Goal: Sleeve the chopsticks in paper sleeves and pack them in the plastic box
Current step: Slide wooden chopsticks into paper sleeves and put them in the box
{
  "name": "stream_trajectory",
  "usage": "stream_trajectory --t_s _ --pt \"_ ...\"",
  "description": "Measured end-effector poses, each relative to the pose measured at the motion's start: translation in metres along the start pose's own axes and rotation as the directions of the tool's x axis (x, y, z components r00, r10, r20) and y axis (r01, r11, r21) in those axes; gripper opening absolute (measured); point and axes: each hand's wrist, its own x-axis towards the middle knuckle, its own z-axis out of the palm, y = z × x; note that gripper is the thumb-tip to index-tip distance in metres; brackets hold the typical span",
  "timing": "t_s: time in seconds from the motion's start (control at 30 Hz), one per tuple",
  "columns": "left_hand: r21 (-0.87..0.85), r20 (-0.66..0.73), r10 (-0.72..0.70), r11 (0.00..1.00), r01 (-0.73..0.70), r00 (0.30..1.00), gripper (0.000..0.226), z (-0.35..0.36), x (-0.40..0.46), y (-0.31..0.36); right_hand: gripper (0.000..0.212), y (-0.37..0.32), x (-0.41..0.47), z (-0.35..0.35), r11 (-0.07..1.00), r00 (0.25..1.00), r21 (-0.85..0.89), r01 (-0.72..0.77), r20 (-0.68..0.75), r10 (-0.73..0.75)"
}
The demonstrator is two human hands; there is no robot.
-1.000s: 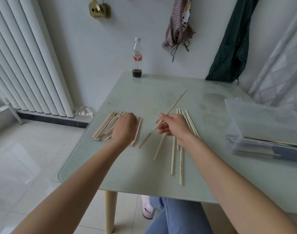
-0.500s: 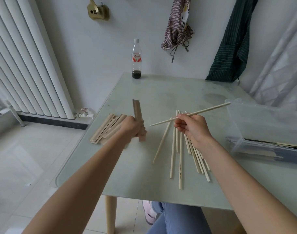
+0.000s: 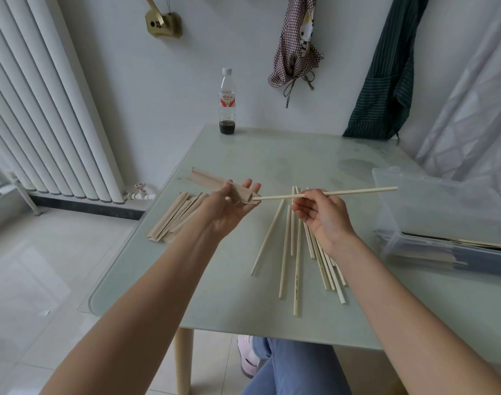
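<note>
Above table (image 3: 243, 303): left hand (image 3: 229, 212) holds sleeve (image 3: 215, 183), right hand (image 3: 323, 218) chopstick (image 3: 357, 191).

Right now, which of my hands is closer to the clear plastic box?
Right. Your right hand holds a chopstick whose far tip reaches the plastic box. Your left hand holds a paper sleeve farther away, over the sleeve pile.

Home dining corner; aprons (image 3: 296, 44) on wall; radiator (image 3: 44, 109); glass table (image 3: 272, 166).
</note>
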Motion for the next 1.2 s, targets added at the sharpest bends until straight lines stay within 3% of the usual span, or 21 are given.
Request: stream_trajectory --t_s 0.13,0.4,0.67,0.83,0.93,1.2 --pt "0.085 0.106 -0.015 0.996 0.006 0.994 0.022 0.003 -0.005 -0.006 0.018 -0.001 -0.001 0.001 0.999 1.0 0.054 -0.008 0.02 0.007" --pt "0.474 0.1 0.123 0.866 -0.156 0.987 0.015 -0.006 -0.005 -0.006 0.021 -0.004 -0.002 0.006 0.996 0.999 0.09 -0.018 0.028 0.015" --pt "0.284 0.043 0.302 0.91 -0.302 0.952 0.011 -0.007 -0.008 -0.011 0.019 0.011 -0.008 0.025 0.979 0.993 0.169 -0.116 0.012 0.116" --pt "0.263 0.009 0.356 0.901 -0.346 0.934 0.009 -0.006 -0.01 -0.009 0.017 0.012 -0.009 0.035 0.965 0.984 0.193 -0.178 0.043 0.173" --pt "0.284 -0.015 0.366 0.894 -0.347 0.93 0.008 -0.007 -0.012 -0.004 0.018 0.008 -0.006 0.027 0.955 0.99 0.26 -0.139 0.015 0.14" --pt "0.347 -0.067 0.283 0.906 -0.244 0.957 0.008 0.002 -0.011 -0.015 0.011 0.007 -0.008 0.02 0.958 0.987 0.247 -0.148 0.096 0.128"
